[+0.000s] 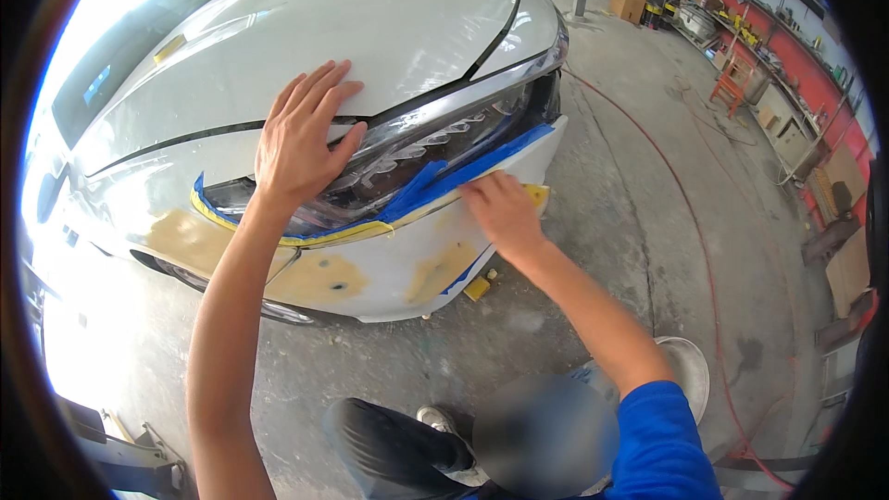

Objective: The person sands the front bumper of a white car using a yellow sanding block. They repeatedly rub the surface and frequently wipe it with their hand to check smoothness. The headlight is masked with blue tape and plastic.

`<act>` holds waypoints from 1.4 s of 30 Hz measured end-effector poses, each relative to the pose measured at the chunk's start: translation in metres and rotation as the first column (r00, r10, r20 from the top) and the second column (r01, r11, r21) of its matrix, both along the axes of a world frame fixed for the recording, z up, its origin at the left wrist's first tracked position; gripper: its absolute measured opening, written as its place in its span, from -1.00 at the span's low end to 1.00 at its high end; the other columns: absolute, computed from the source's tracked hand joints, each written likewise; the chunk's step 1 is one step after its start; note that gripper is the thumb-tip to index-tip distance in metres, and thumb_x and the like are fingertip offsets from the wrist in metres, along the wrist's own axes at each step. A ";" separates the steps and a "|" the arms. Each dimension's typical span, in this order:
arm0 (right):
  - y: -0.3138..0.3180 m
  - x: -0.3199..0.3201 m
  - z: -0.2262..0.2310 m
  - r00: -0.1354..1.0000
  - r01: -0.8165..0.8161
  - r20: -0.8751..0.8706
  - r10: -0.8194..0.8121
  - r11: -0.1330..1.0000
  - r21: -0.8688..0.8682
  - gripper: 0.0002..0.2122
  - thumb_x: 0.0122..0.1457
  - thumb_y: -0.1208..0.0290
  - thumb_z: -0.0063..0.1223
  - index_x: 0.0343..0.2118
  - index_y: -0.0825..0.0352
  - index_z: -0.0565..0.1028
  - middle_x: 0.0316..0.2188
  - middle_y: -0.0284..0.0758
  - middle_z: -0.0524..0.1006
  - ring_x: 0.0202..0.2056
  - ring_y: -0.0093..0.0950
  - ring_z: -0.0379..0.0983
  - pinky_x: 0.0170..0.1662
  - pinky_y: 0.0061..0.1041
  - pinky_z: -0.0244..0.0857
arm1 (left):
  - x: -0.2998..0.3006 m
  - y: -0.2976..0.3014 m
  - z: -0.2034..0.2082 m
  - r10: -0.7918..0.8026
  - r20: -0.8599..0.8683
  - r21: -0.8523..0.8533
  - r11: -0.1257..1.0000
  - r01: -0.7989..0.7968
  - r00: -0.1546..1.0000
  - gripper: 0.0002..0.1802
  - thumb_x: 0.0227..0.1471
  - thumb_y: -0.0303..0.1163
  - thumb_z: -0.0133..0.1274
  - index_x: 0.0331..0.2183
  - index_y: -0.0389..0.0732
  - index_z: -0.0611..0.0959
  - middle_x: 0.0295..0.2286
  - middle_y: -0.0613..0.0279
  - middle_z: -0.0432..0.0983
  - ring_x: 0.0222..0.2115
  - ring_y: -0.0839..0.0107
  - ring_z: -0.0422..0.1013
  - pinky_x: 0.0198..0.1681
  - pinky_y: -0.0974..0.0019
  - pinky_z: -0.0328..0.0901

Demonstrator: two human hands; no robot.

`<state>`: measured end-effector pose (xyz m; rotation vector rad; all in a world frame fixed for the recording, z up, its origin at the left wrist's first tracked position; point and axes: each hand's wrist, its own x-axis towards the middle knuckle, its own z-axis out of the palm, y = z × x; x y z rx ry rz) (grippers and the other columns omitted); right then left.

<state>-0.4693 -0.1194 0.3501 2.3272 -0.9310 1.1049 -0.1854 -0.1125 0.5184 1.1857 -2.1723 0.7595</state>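
Observation:
My left hand (306, 134) lies flat with fingers spread on the front of the grey-white car hood (407, 28), above the headlight (444, 143). My right hand (503, 211) is closed and pressed to the bumper (389, 273) just below the headlight. A yellow piece that looks like sandpaper (537, 194) sticks out from under its fingers. Blue masking tape (491, 157) edges the headlight's lower side, with a loose strip standing up in the middle. Yellow tape (343, 236) runs along its lower left. Tan filler patches (319, 278) with dark spots mark the bumper.
A yellow block (477, 289) sits on the concrete floor below the bumper. Behind my right elbow stands a pale round bucket (685, 370). A red hose (685, 194) crosses the floor at right. Shelves, a cardboard box (628, 2) and an orange chair (733, 83) line the far right.

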 end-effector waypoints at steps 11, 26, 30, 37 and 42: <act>0.001 0.009 -0.007 0.995 -0.095 -0.007 0.095 0.995 -0.026 -0.73 0.01 0.46 0.16 -0.18 0.33 0.60 -0.21 -0.31 0.53 -0.10 -0.27 0.46 0.00 -0.29 0.38 | -0.001 0.002 -0.001 0.009 -0.010 -0.001 1.000 -0.009 1.000 -0.53 0.09 -0.28 0.23 0.05 -0.13 0.62 0.23 0.21 0.46 0.30 0.12 0.29 0.36 0.02 0.17; -0.008 -0.004 -0.003 0.999 -0.051 -0.017 0.050 0.994 -0.094 -0.74 0.01 0.44 0.12 -0.20 0.35 0.60 -0.22 -0.32 0.53 -0.15 -0.32 0.45 0.01 -0.32 0.39 | -0.006 -0.001 0.002 0.035 -0.021 -0.036 0.999 -0.036 0.999 -0.54 0.07 -0.27 0.27 0.02 -0.14 0.64 0.18 0.22 0.51 0.27 0.14 0.33 0.34 0.04 0.20; -0.010 0.000 -0.011 0.998 -0.054 0.023 0.055 0.998 -0.026 -0.69 -0.03 0.47 0.19 -0.15 0.33 0.60 -0.20 -0.34 0.54 -0.14 -0.30 0.47 -0.04 -0.32 0.39 | -0.005 0.001 0.001 0.044 -0.006 -0.011 0.999 -0.044 0.999 -0.53 0.08 -0.29 0.25 0.05 -0.13 0.62 0.21 0.23 0.48 0.29 0.13 0.31 0.35 0.03 0.19; 0.020 0.031 -0.006 0.973 -0.228 0.014 0.229 0.973 -0.031 -0.72 0.01 0.48 0.17 -0.16 0.30 0.60 -0.18 -0.36 0.54 -0.16 -0.32 0.47 -0.02 -0.27 0.37 | -0.005 -0.001 -0.001 0.032 -0.017 -0.034 0.999 -0.033 0.999 -0.56 0.07 -0.27 0.27 0.00 -0.13 0.65 0.17 0.23 0.53 0.25 0.16 0.36 0.33 0.04 0.22; -0.012 -0.021 -0.013 0.986 -0.013 0.164 0.017 1.000 -0.022 -0.71 -0.06 0.52 0.22 -0.20 0.24 0.64 -0.20 -0.43 0.57 -0.16 -0.37 0.47 0.03 -0.27 0.33 | -0.003 -0.003 -0.003 0.044 0.000 -0.025 0.999 -0.044 0.999 -0.54 0.08 -0.27 0.26 0.04 -0.11 0.64 0.19 0.26 0.51 0.28 0.19 0.33 0.33 0.05 0.21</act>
